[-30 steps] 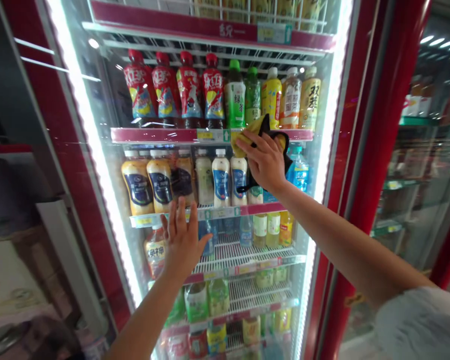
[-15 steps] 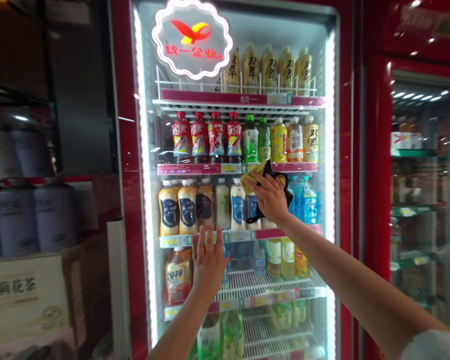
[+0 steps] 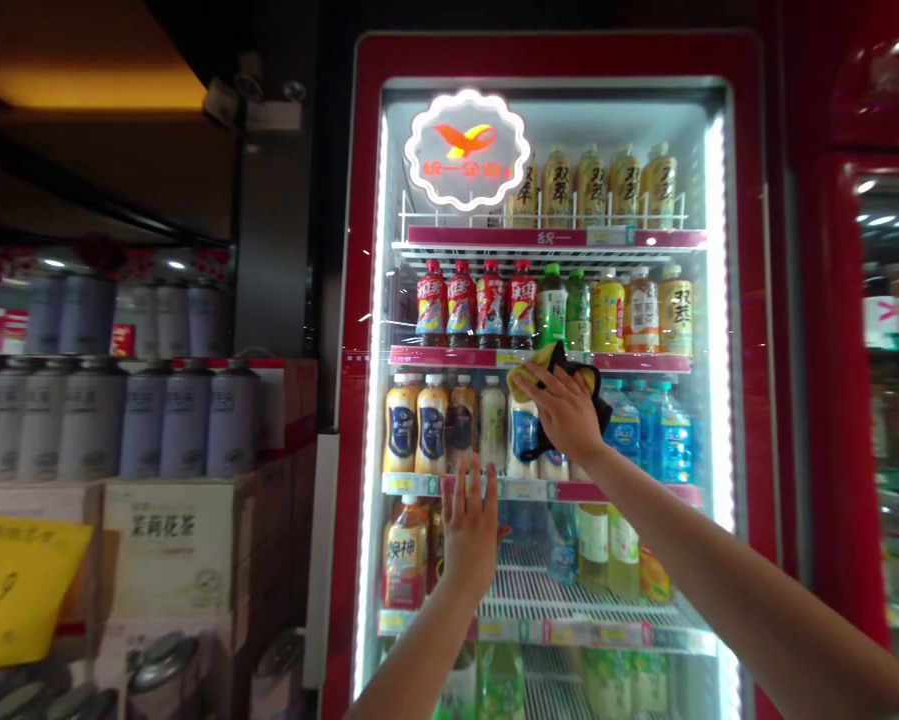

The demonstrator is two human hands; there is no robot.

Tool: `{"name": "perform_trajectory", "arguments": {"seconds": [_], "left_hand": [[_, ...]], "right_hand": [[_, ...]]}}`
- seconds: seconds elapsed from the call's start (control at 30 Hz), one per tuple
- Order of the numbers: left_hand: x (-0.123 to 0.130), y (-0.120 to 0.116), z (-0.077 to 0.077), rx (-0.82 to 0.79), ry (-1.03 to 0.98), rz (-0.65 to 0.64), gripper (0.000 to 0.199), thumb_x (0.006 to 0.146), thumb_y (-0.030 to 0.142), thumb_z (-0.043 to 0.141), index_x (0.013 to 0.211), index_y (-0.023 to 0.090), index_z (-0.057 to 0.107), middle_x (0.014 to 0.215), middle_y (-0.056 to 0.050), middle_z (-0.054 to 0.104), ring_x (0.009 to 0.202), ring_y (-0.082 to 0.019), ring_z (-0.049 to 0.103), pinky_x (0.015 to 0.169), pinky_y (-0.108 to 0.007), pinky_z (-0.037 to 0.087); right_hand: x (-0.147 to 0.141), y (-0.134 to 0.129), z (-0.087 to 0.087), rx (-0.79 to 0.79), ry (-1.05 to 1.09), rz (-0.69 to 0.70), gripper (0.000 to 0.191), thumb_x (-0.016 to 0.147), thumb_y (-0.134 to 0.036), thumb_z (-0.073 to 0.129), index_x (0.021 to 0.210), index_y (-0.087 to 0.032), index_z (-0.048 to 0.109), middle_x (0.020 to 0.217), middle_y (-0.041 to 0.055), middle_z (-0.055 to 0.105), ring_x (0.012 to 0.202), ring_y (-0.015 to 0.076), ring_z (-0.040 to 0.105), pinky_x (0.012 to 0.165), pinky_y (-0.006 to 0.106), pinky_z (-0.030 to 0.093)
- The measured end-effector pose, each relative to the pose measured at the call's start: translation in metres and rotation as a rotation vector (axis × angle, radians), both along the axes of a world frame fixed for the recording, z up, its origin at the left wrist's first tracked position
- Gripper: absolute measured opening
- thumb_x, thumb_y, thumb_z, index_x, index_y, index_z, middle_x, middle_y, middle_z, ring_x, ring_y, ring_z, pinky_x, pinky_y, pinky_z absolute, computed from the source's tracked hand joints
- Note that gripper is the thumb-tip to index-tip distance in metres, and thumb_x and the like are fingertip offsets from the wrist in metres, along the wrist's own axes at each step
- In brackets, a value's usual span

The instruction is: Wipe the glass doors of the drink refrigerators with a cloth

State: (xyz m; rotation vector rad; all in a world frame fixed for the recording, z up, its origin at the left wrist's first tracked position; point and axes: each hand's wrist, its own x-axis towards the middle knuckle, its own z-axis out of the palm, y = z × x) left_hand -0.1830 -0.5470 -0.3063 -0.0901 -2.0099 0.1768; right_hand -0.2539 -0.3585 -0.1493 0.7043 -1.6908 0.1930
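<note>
My right hand (image 3: pixel 565 410) presses a yellow and black cloth (image 3: pixel 528 378) against the glass door of a red drinks fridge (image 3: pixel 554 55), level with the second shelf of bottles. My left hand (image 3: pixel 470 525) is open, with its fingers spread and upright, and rests flat against the same glass lower down. It is in front of a shelf edge and an orange-labelled bottle (image 3: pixel 405 555). Behind the glass stand rows of bottled drinks (image 3: pixel 460 305), partly hidden by my hands and the cloth.
A lit logo sign (image 3: pixel 468 150) sits at the fridge's top. To the left, pale canisters (image 3: pixel 183 420) stand on cardboard boxes (image 3: pixel 171 535), with a yellow price card (image 3: pixel 18 590) in front. Another red fridge (image 3: pixel 869 400) stands to the right.
The view has moved back and swung left, so the fridge looks smaller and more of the shop shows. Both hands remain on the glass, and the cloth stays in my right hand.
</note>
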Motion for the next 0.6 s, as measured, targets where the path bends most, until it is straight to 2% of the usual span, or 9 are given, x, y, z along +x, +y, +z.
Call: {"name": "perform_trajectory", "arguments": {"seconds": [0.07,0.13,0.2,0.3,0.37,0.43,0.5,0.57,0.6], "left_hand": [[0.003,-0.009,0.001,-0.036,-0.012,-0.014,0.093,0.087,0.044,0.072,0.162,0.020,0.024,0.169,-0.015,0.024,0.157,-0.034,0.023,0.124,-0.055,0.029],[0.008,-0.024,0.003,-0.097,-0.025,-0.031,0.095,0.087,0.048,0.071,0.163,0.023,0.020,0.170,-0.013,0.025,0.157,-0.032,0.024,0.125,-0.055,0.028],[0.016,-0.044,0.008,-0.147,-0.034,-0.036,0.098,0.085,0.051,0.072,0.164,0.024,0.019,0.169,-0.012,0.027,0.157,-0.032,0.024,0.126,-0.055,0.026],[0.030,-0.077,0.018,-0.127,-0.012,0.017,0.102,0.083,0.053,0.074,0.163,0.019,0.021,0.168,-0.015,0.029,0.157,-0.033,0.022,0.126,-0.055,0.025],[0.040,-0.098,0.026,-0.103,0.023,0.081,0.104,0.081,0.054,0.076,0.163,0.018,0.022,0.167,-0.017,0.029,0.157,-0.034,0.023,0.126,-0.057,0.025],[0.047,-0.114,0.035,-0.117,0.053,0.143,0.104,0.081,0.054,0.076,0.163,0.020,0.022,0.167,-0.017,0.030,0.156,-0.035,0.024,0.126,-0.060,0.022],[0.053,-0.126,0.042,-0.145,0.081,0.197,0.105,0.081,0.053,0.076,0.163,0.018,0.022,0.166,-0.019,0.031,0.156,-0.035,0.025,0.126,-0.061,0.018],[0.057,-0.133,0.049,-0.159,0.099,0.243,0.106,0.081,0.057,0.075,0.162,0.016,0.023,0.165,-0.020,0.031,0.156,-0.035,0.024,0.127,-0.062,0.012],[0.060,-0.136,0.052,-0.165,0.099,0.263,0.105,0.081,0.059,0.074,0.162,0.016,0.023,0.165,-0.019,0.032,0.156,-0.035,0.024,0.127,-0.063,0.010]], "right_hand": [[0.002,-0.032,0.013,-0.151,0.016,0.019,0.052,0.099,-0.018,0.044,0.147,-0.033,0.056,0.156,0.0037,0.053,0.136,0.0327,0.049,0.111,0.055,0.038],[0.008,-0.061,0.016,-0.166,0.022,0.041,0.052,0.099,-0.020,0.045,0.149,-0.031,0.054,0.156,0.0058,0.052,0.136,0.0342,0.049,0.110,0.057,0.038],[0.014,-0.075,0.010,-0.022,0.032,0.080,0.051,0.101,-0.022,0.045,0.150,-0.032,0.053,0.156,0.0054,0.052,0.136,0.0338,0.049,0.110,0.056,0.038],[0.016,-0.071,0.001,0.249,0.072,0.152,0.048,0.102,-0.022,0.046,0.147,-0.037,0.055,0.154,0.0011,0.055,0.134,0.0295,0.052,0.112,0.052,0.036],[0.013,-0.067,0.005,0.289,0.094,0.173,0.047,0.102,-0.021,0.047,0.144,-0.039,0.057,0.152,-0.0003,0.057,0.133,0.0277,0.054,0.112,0.050,0.036],[0.009,-0.073,0.019,0.199,0.094,0.169,0.047,0.101,-0.021,0.050,0.144,-0.038,0.058,0.152,0.0005,0.057,0.133,0.0286,0.054,0.111,0.051,0.037],[0.010,-0.093,0.034,0.053,0.072,0.158,0.049,0.099,-0.020,0.051,0.145,-0.036,0.058,0.154,0.0024,0.055,0.135,0.0314,0.053,0.110,0.054,0.037],[0.016,-0.118,0.041,-0.050,0.043,0.157,0.050,0.099,-0.020,0.050,0.147,-0.034,0.056,0.156,0.0040,0.052,0.137,0.0340,0.050,0.110,0.057,0.036],[0.020,-0.129,0.039,-0.050,0.034,0.166,0.051,0.099,-0.019,0.049,0.147,-0.033,0.055,0.157,0.0042,0.051,0.138,0.0346,0.049,0.110,0.058,0.036]]}}
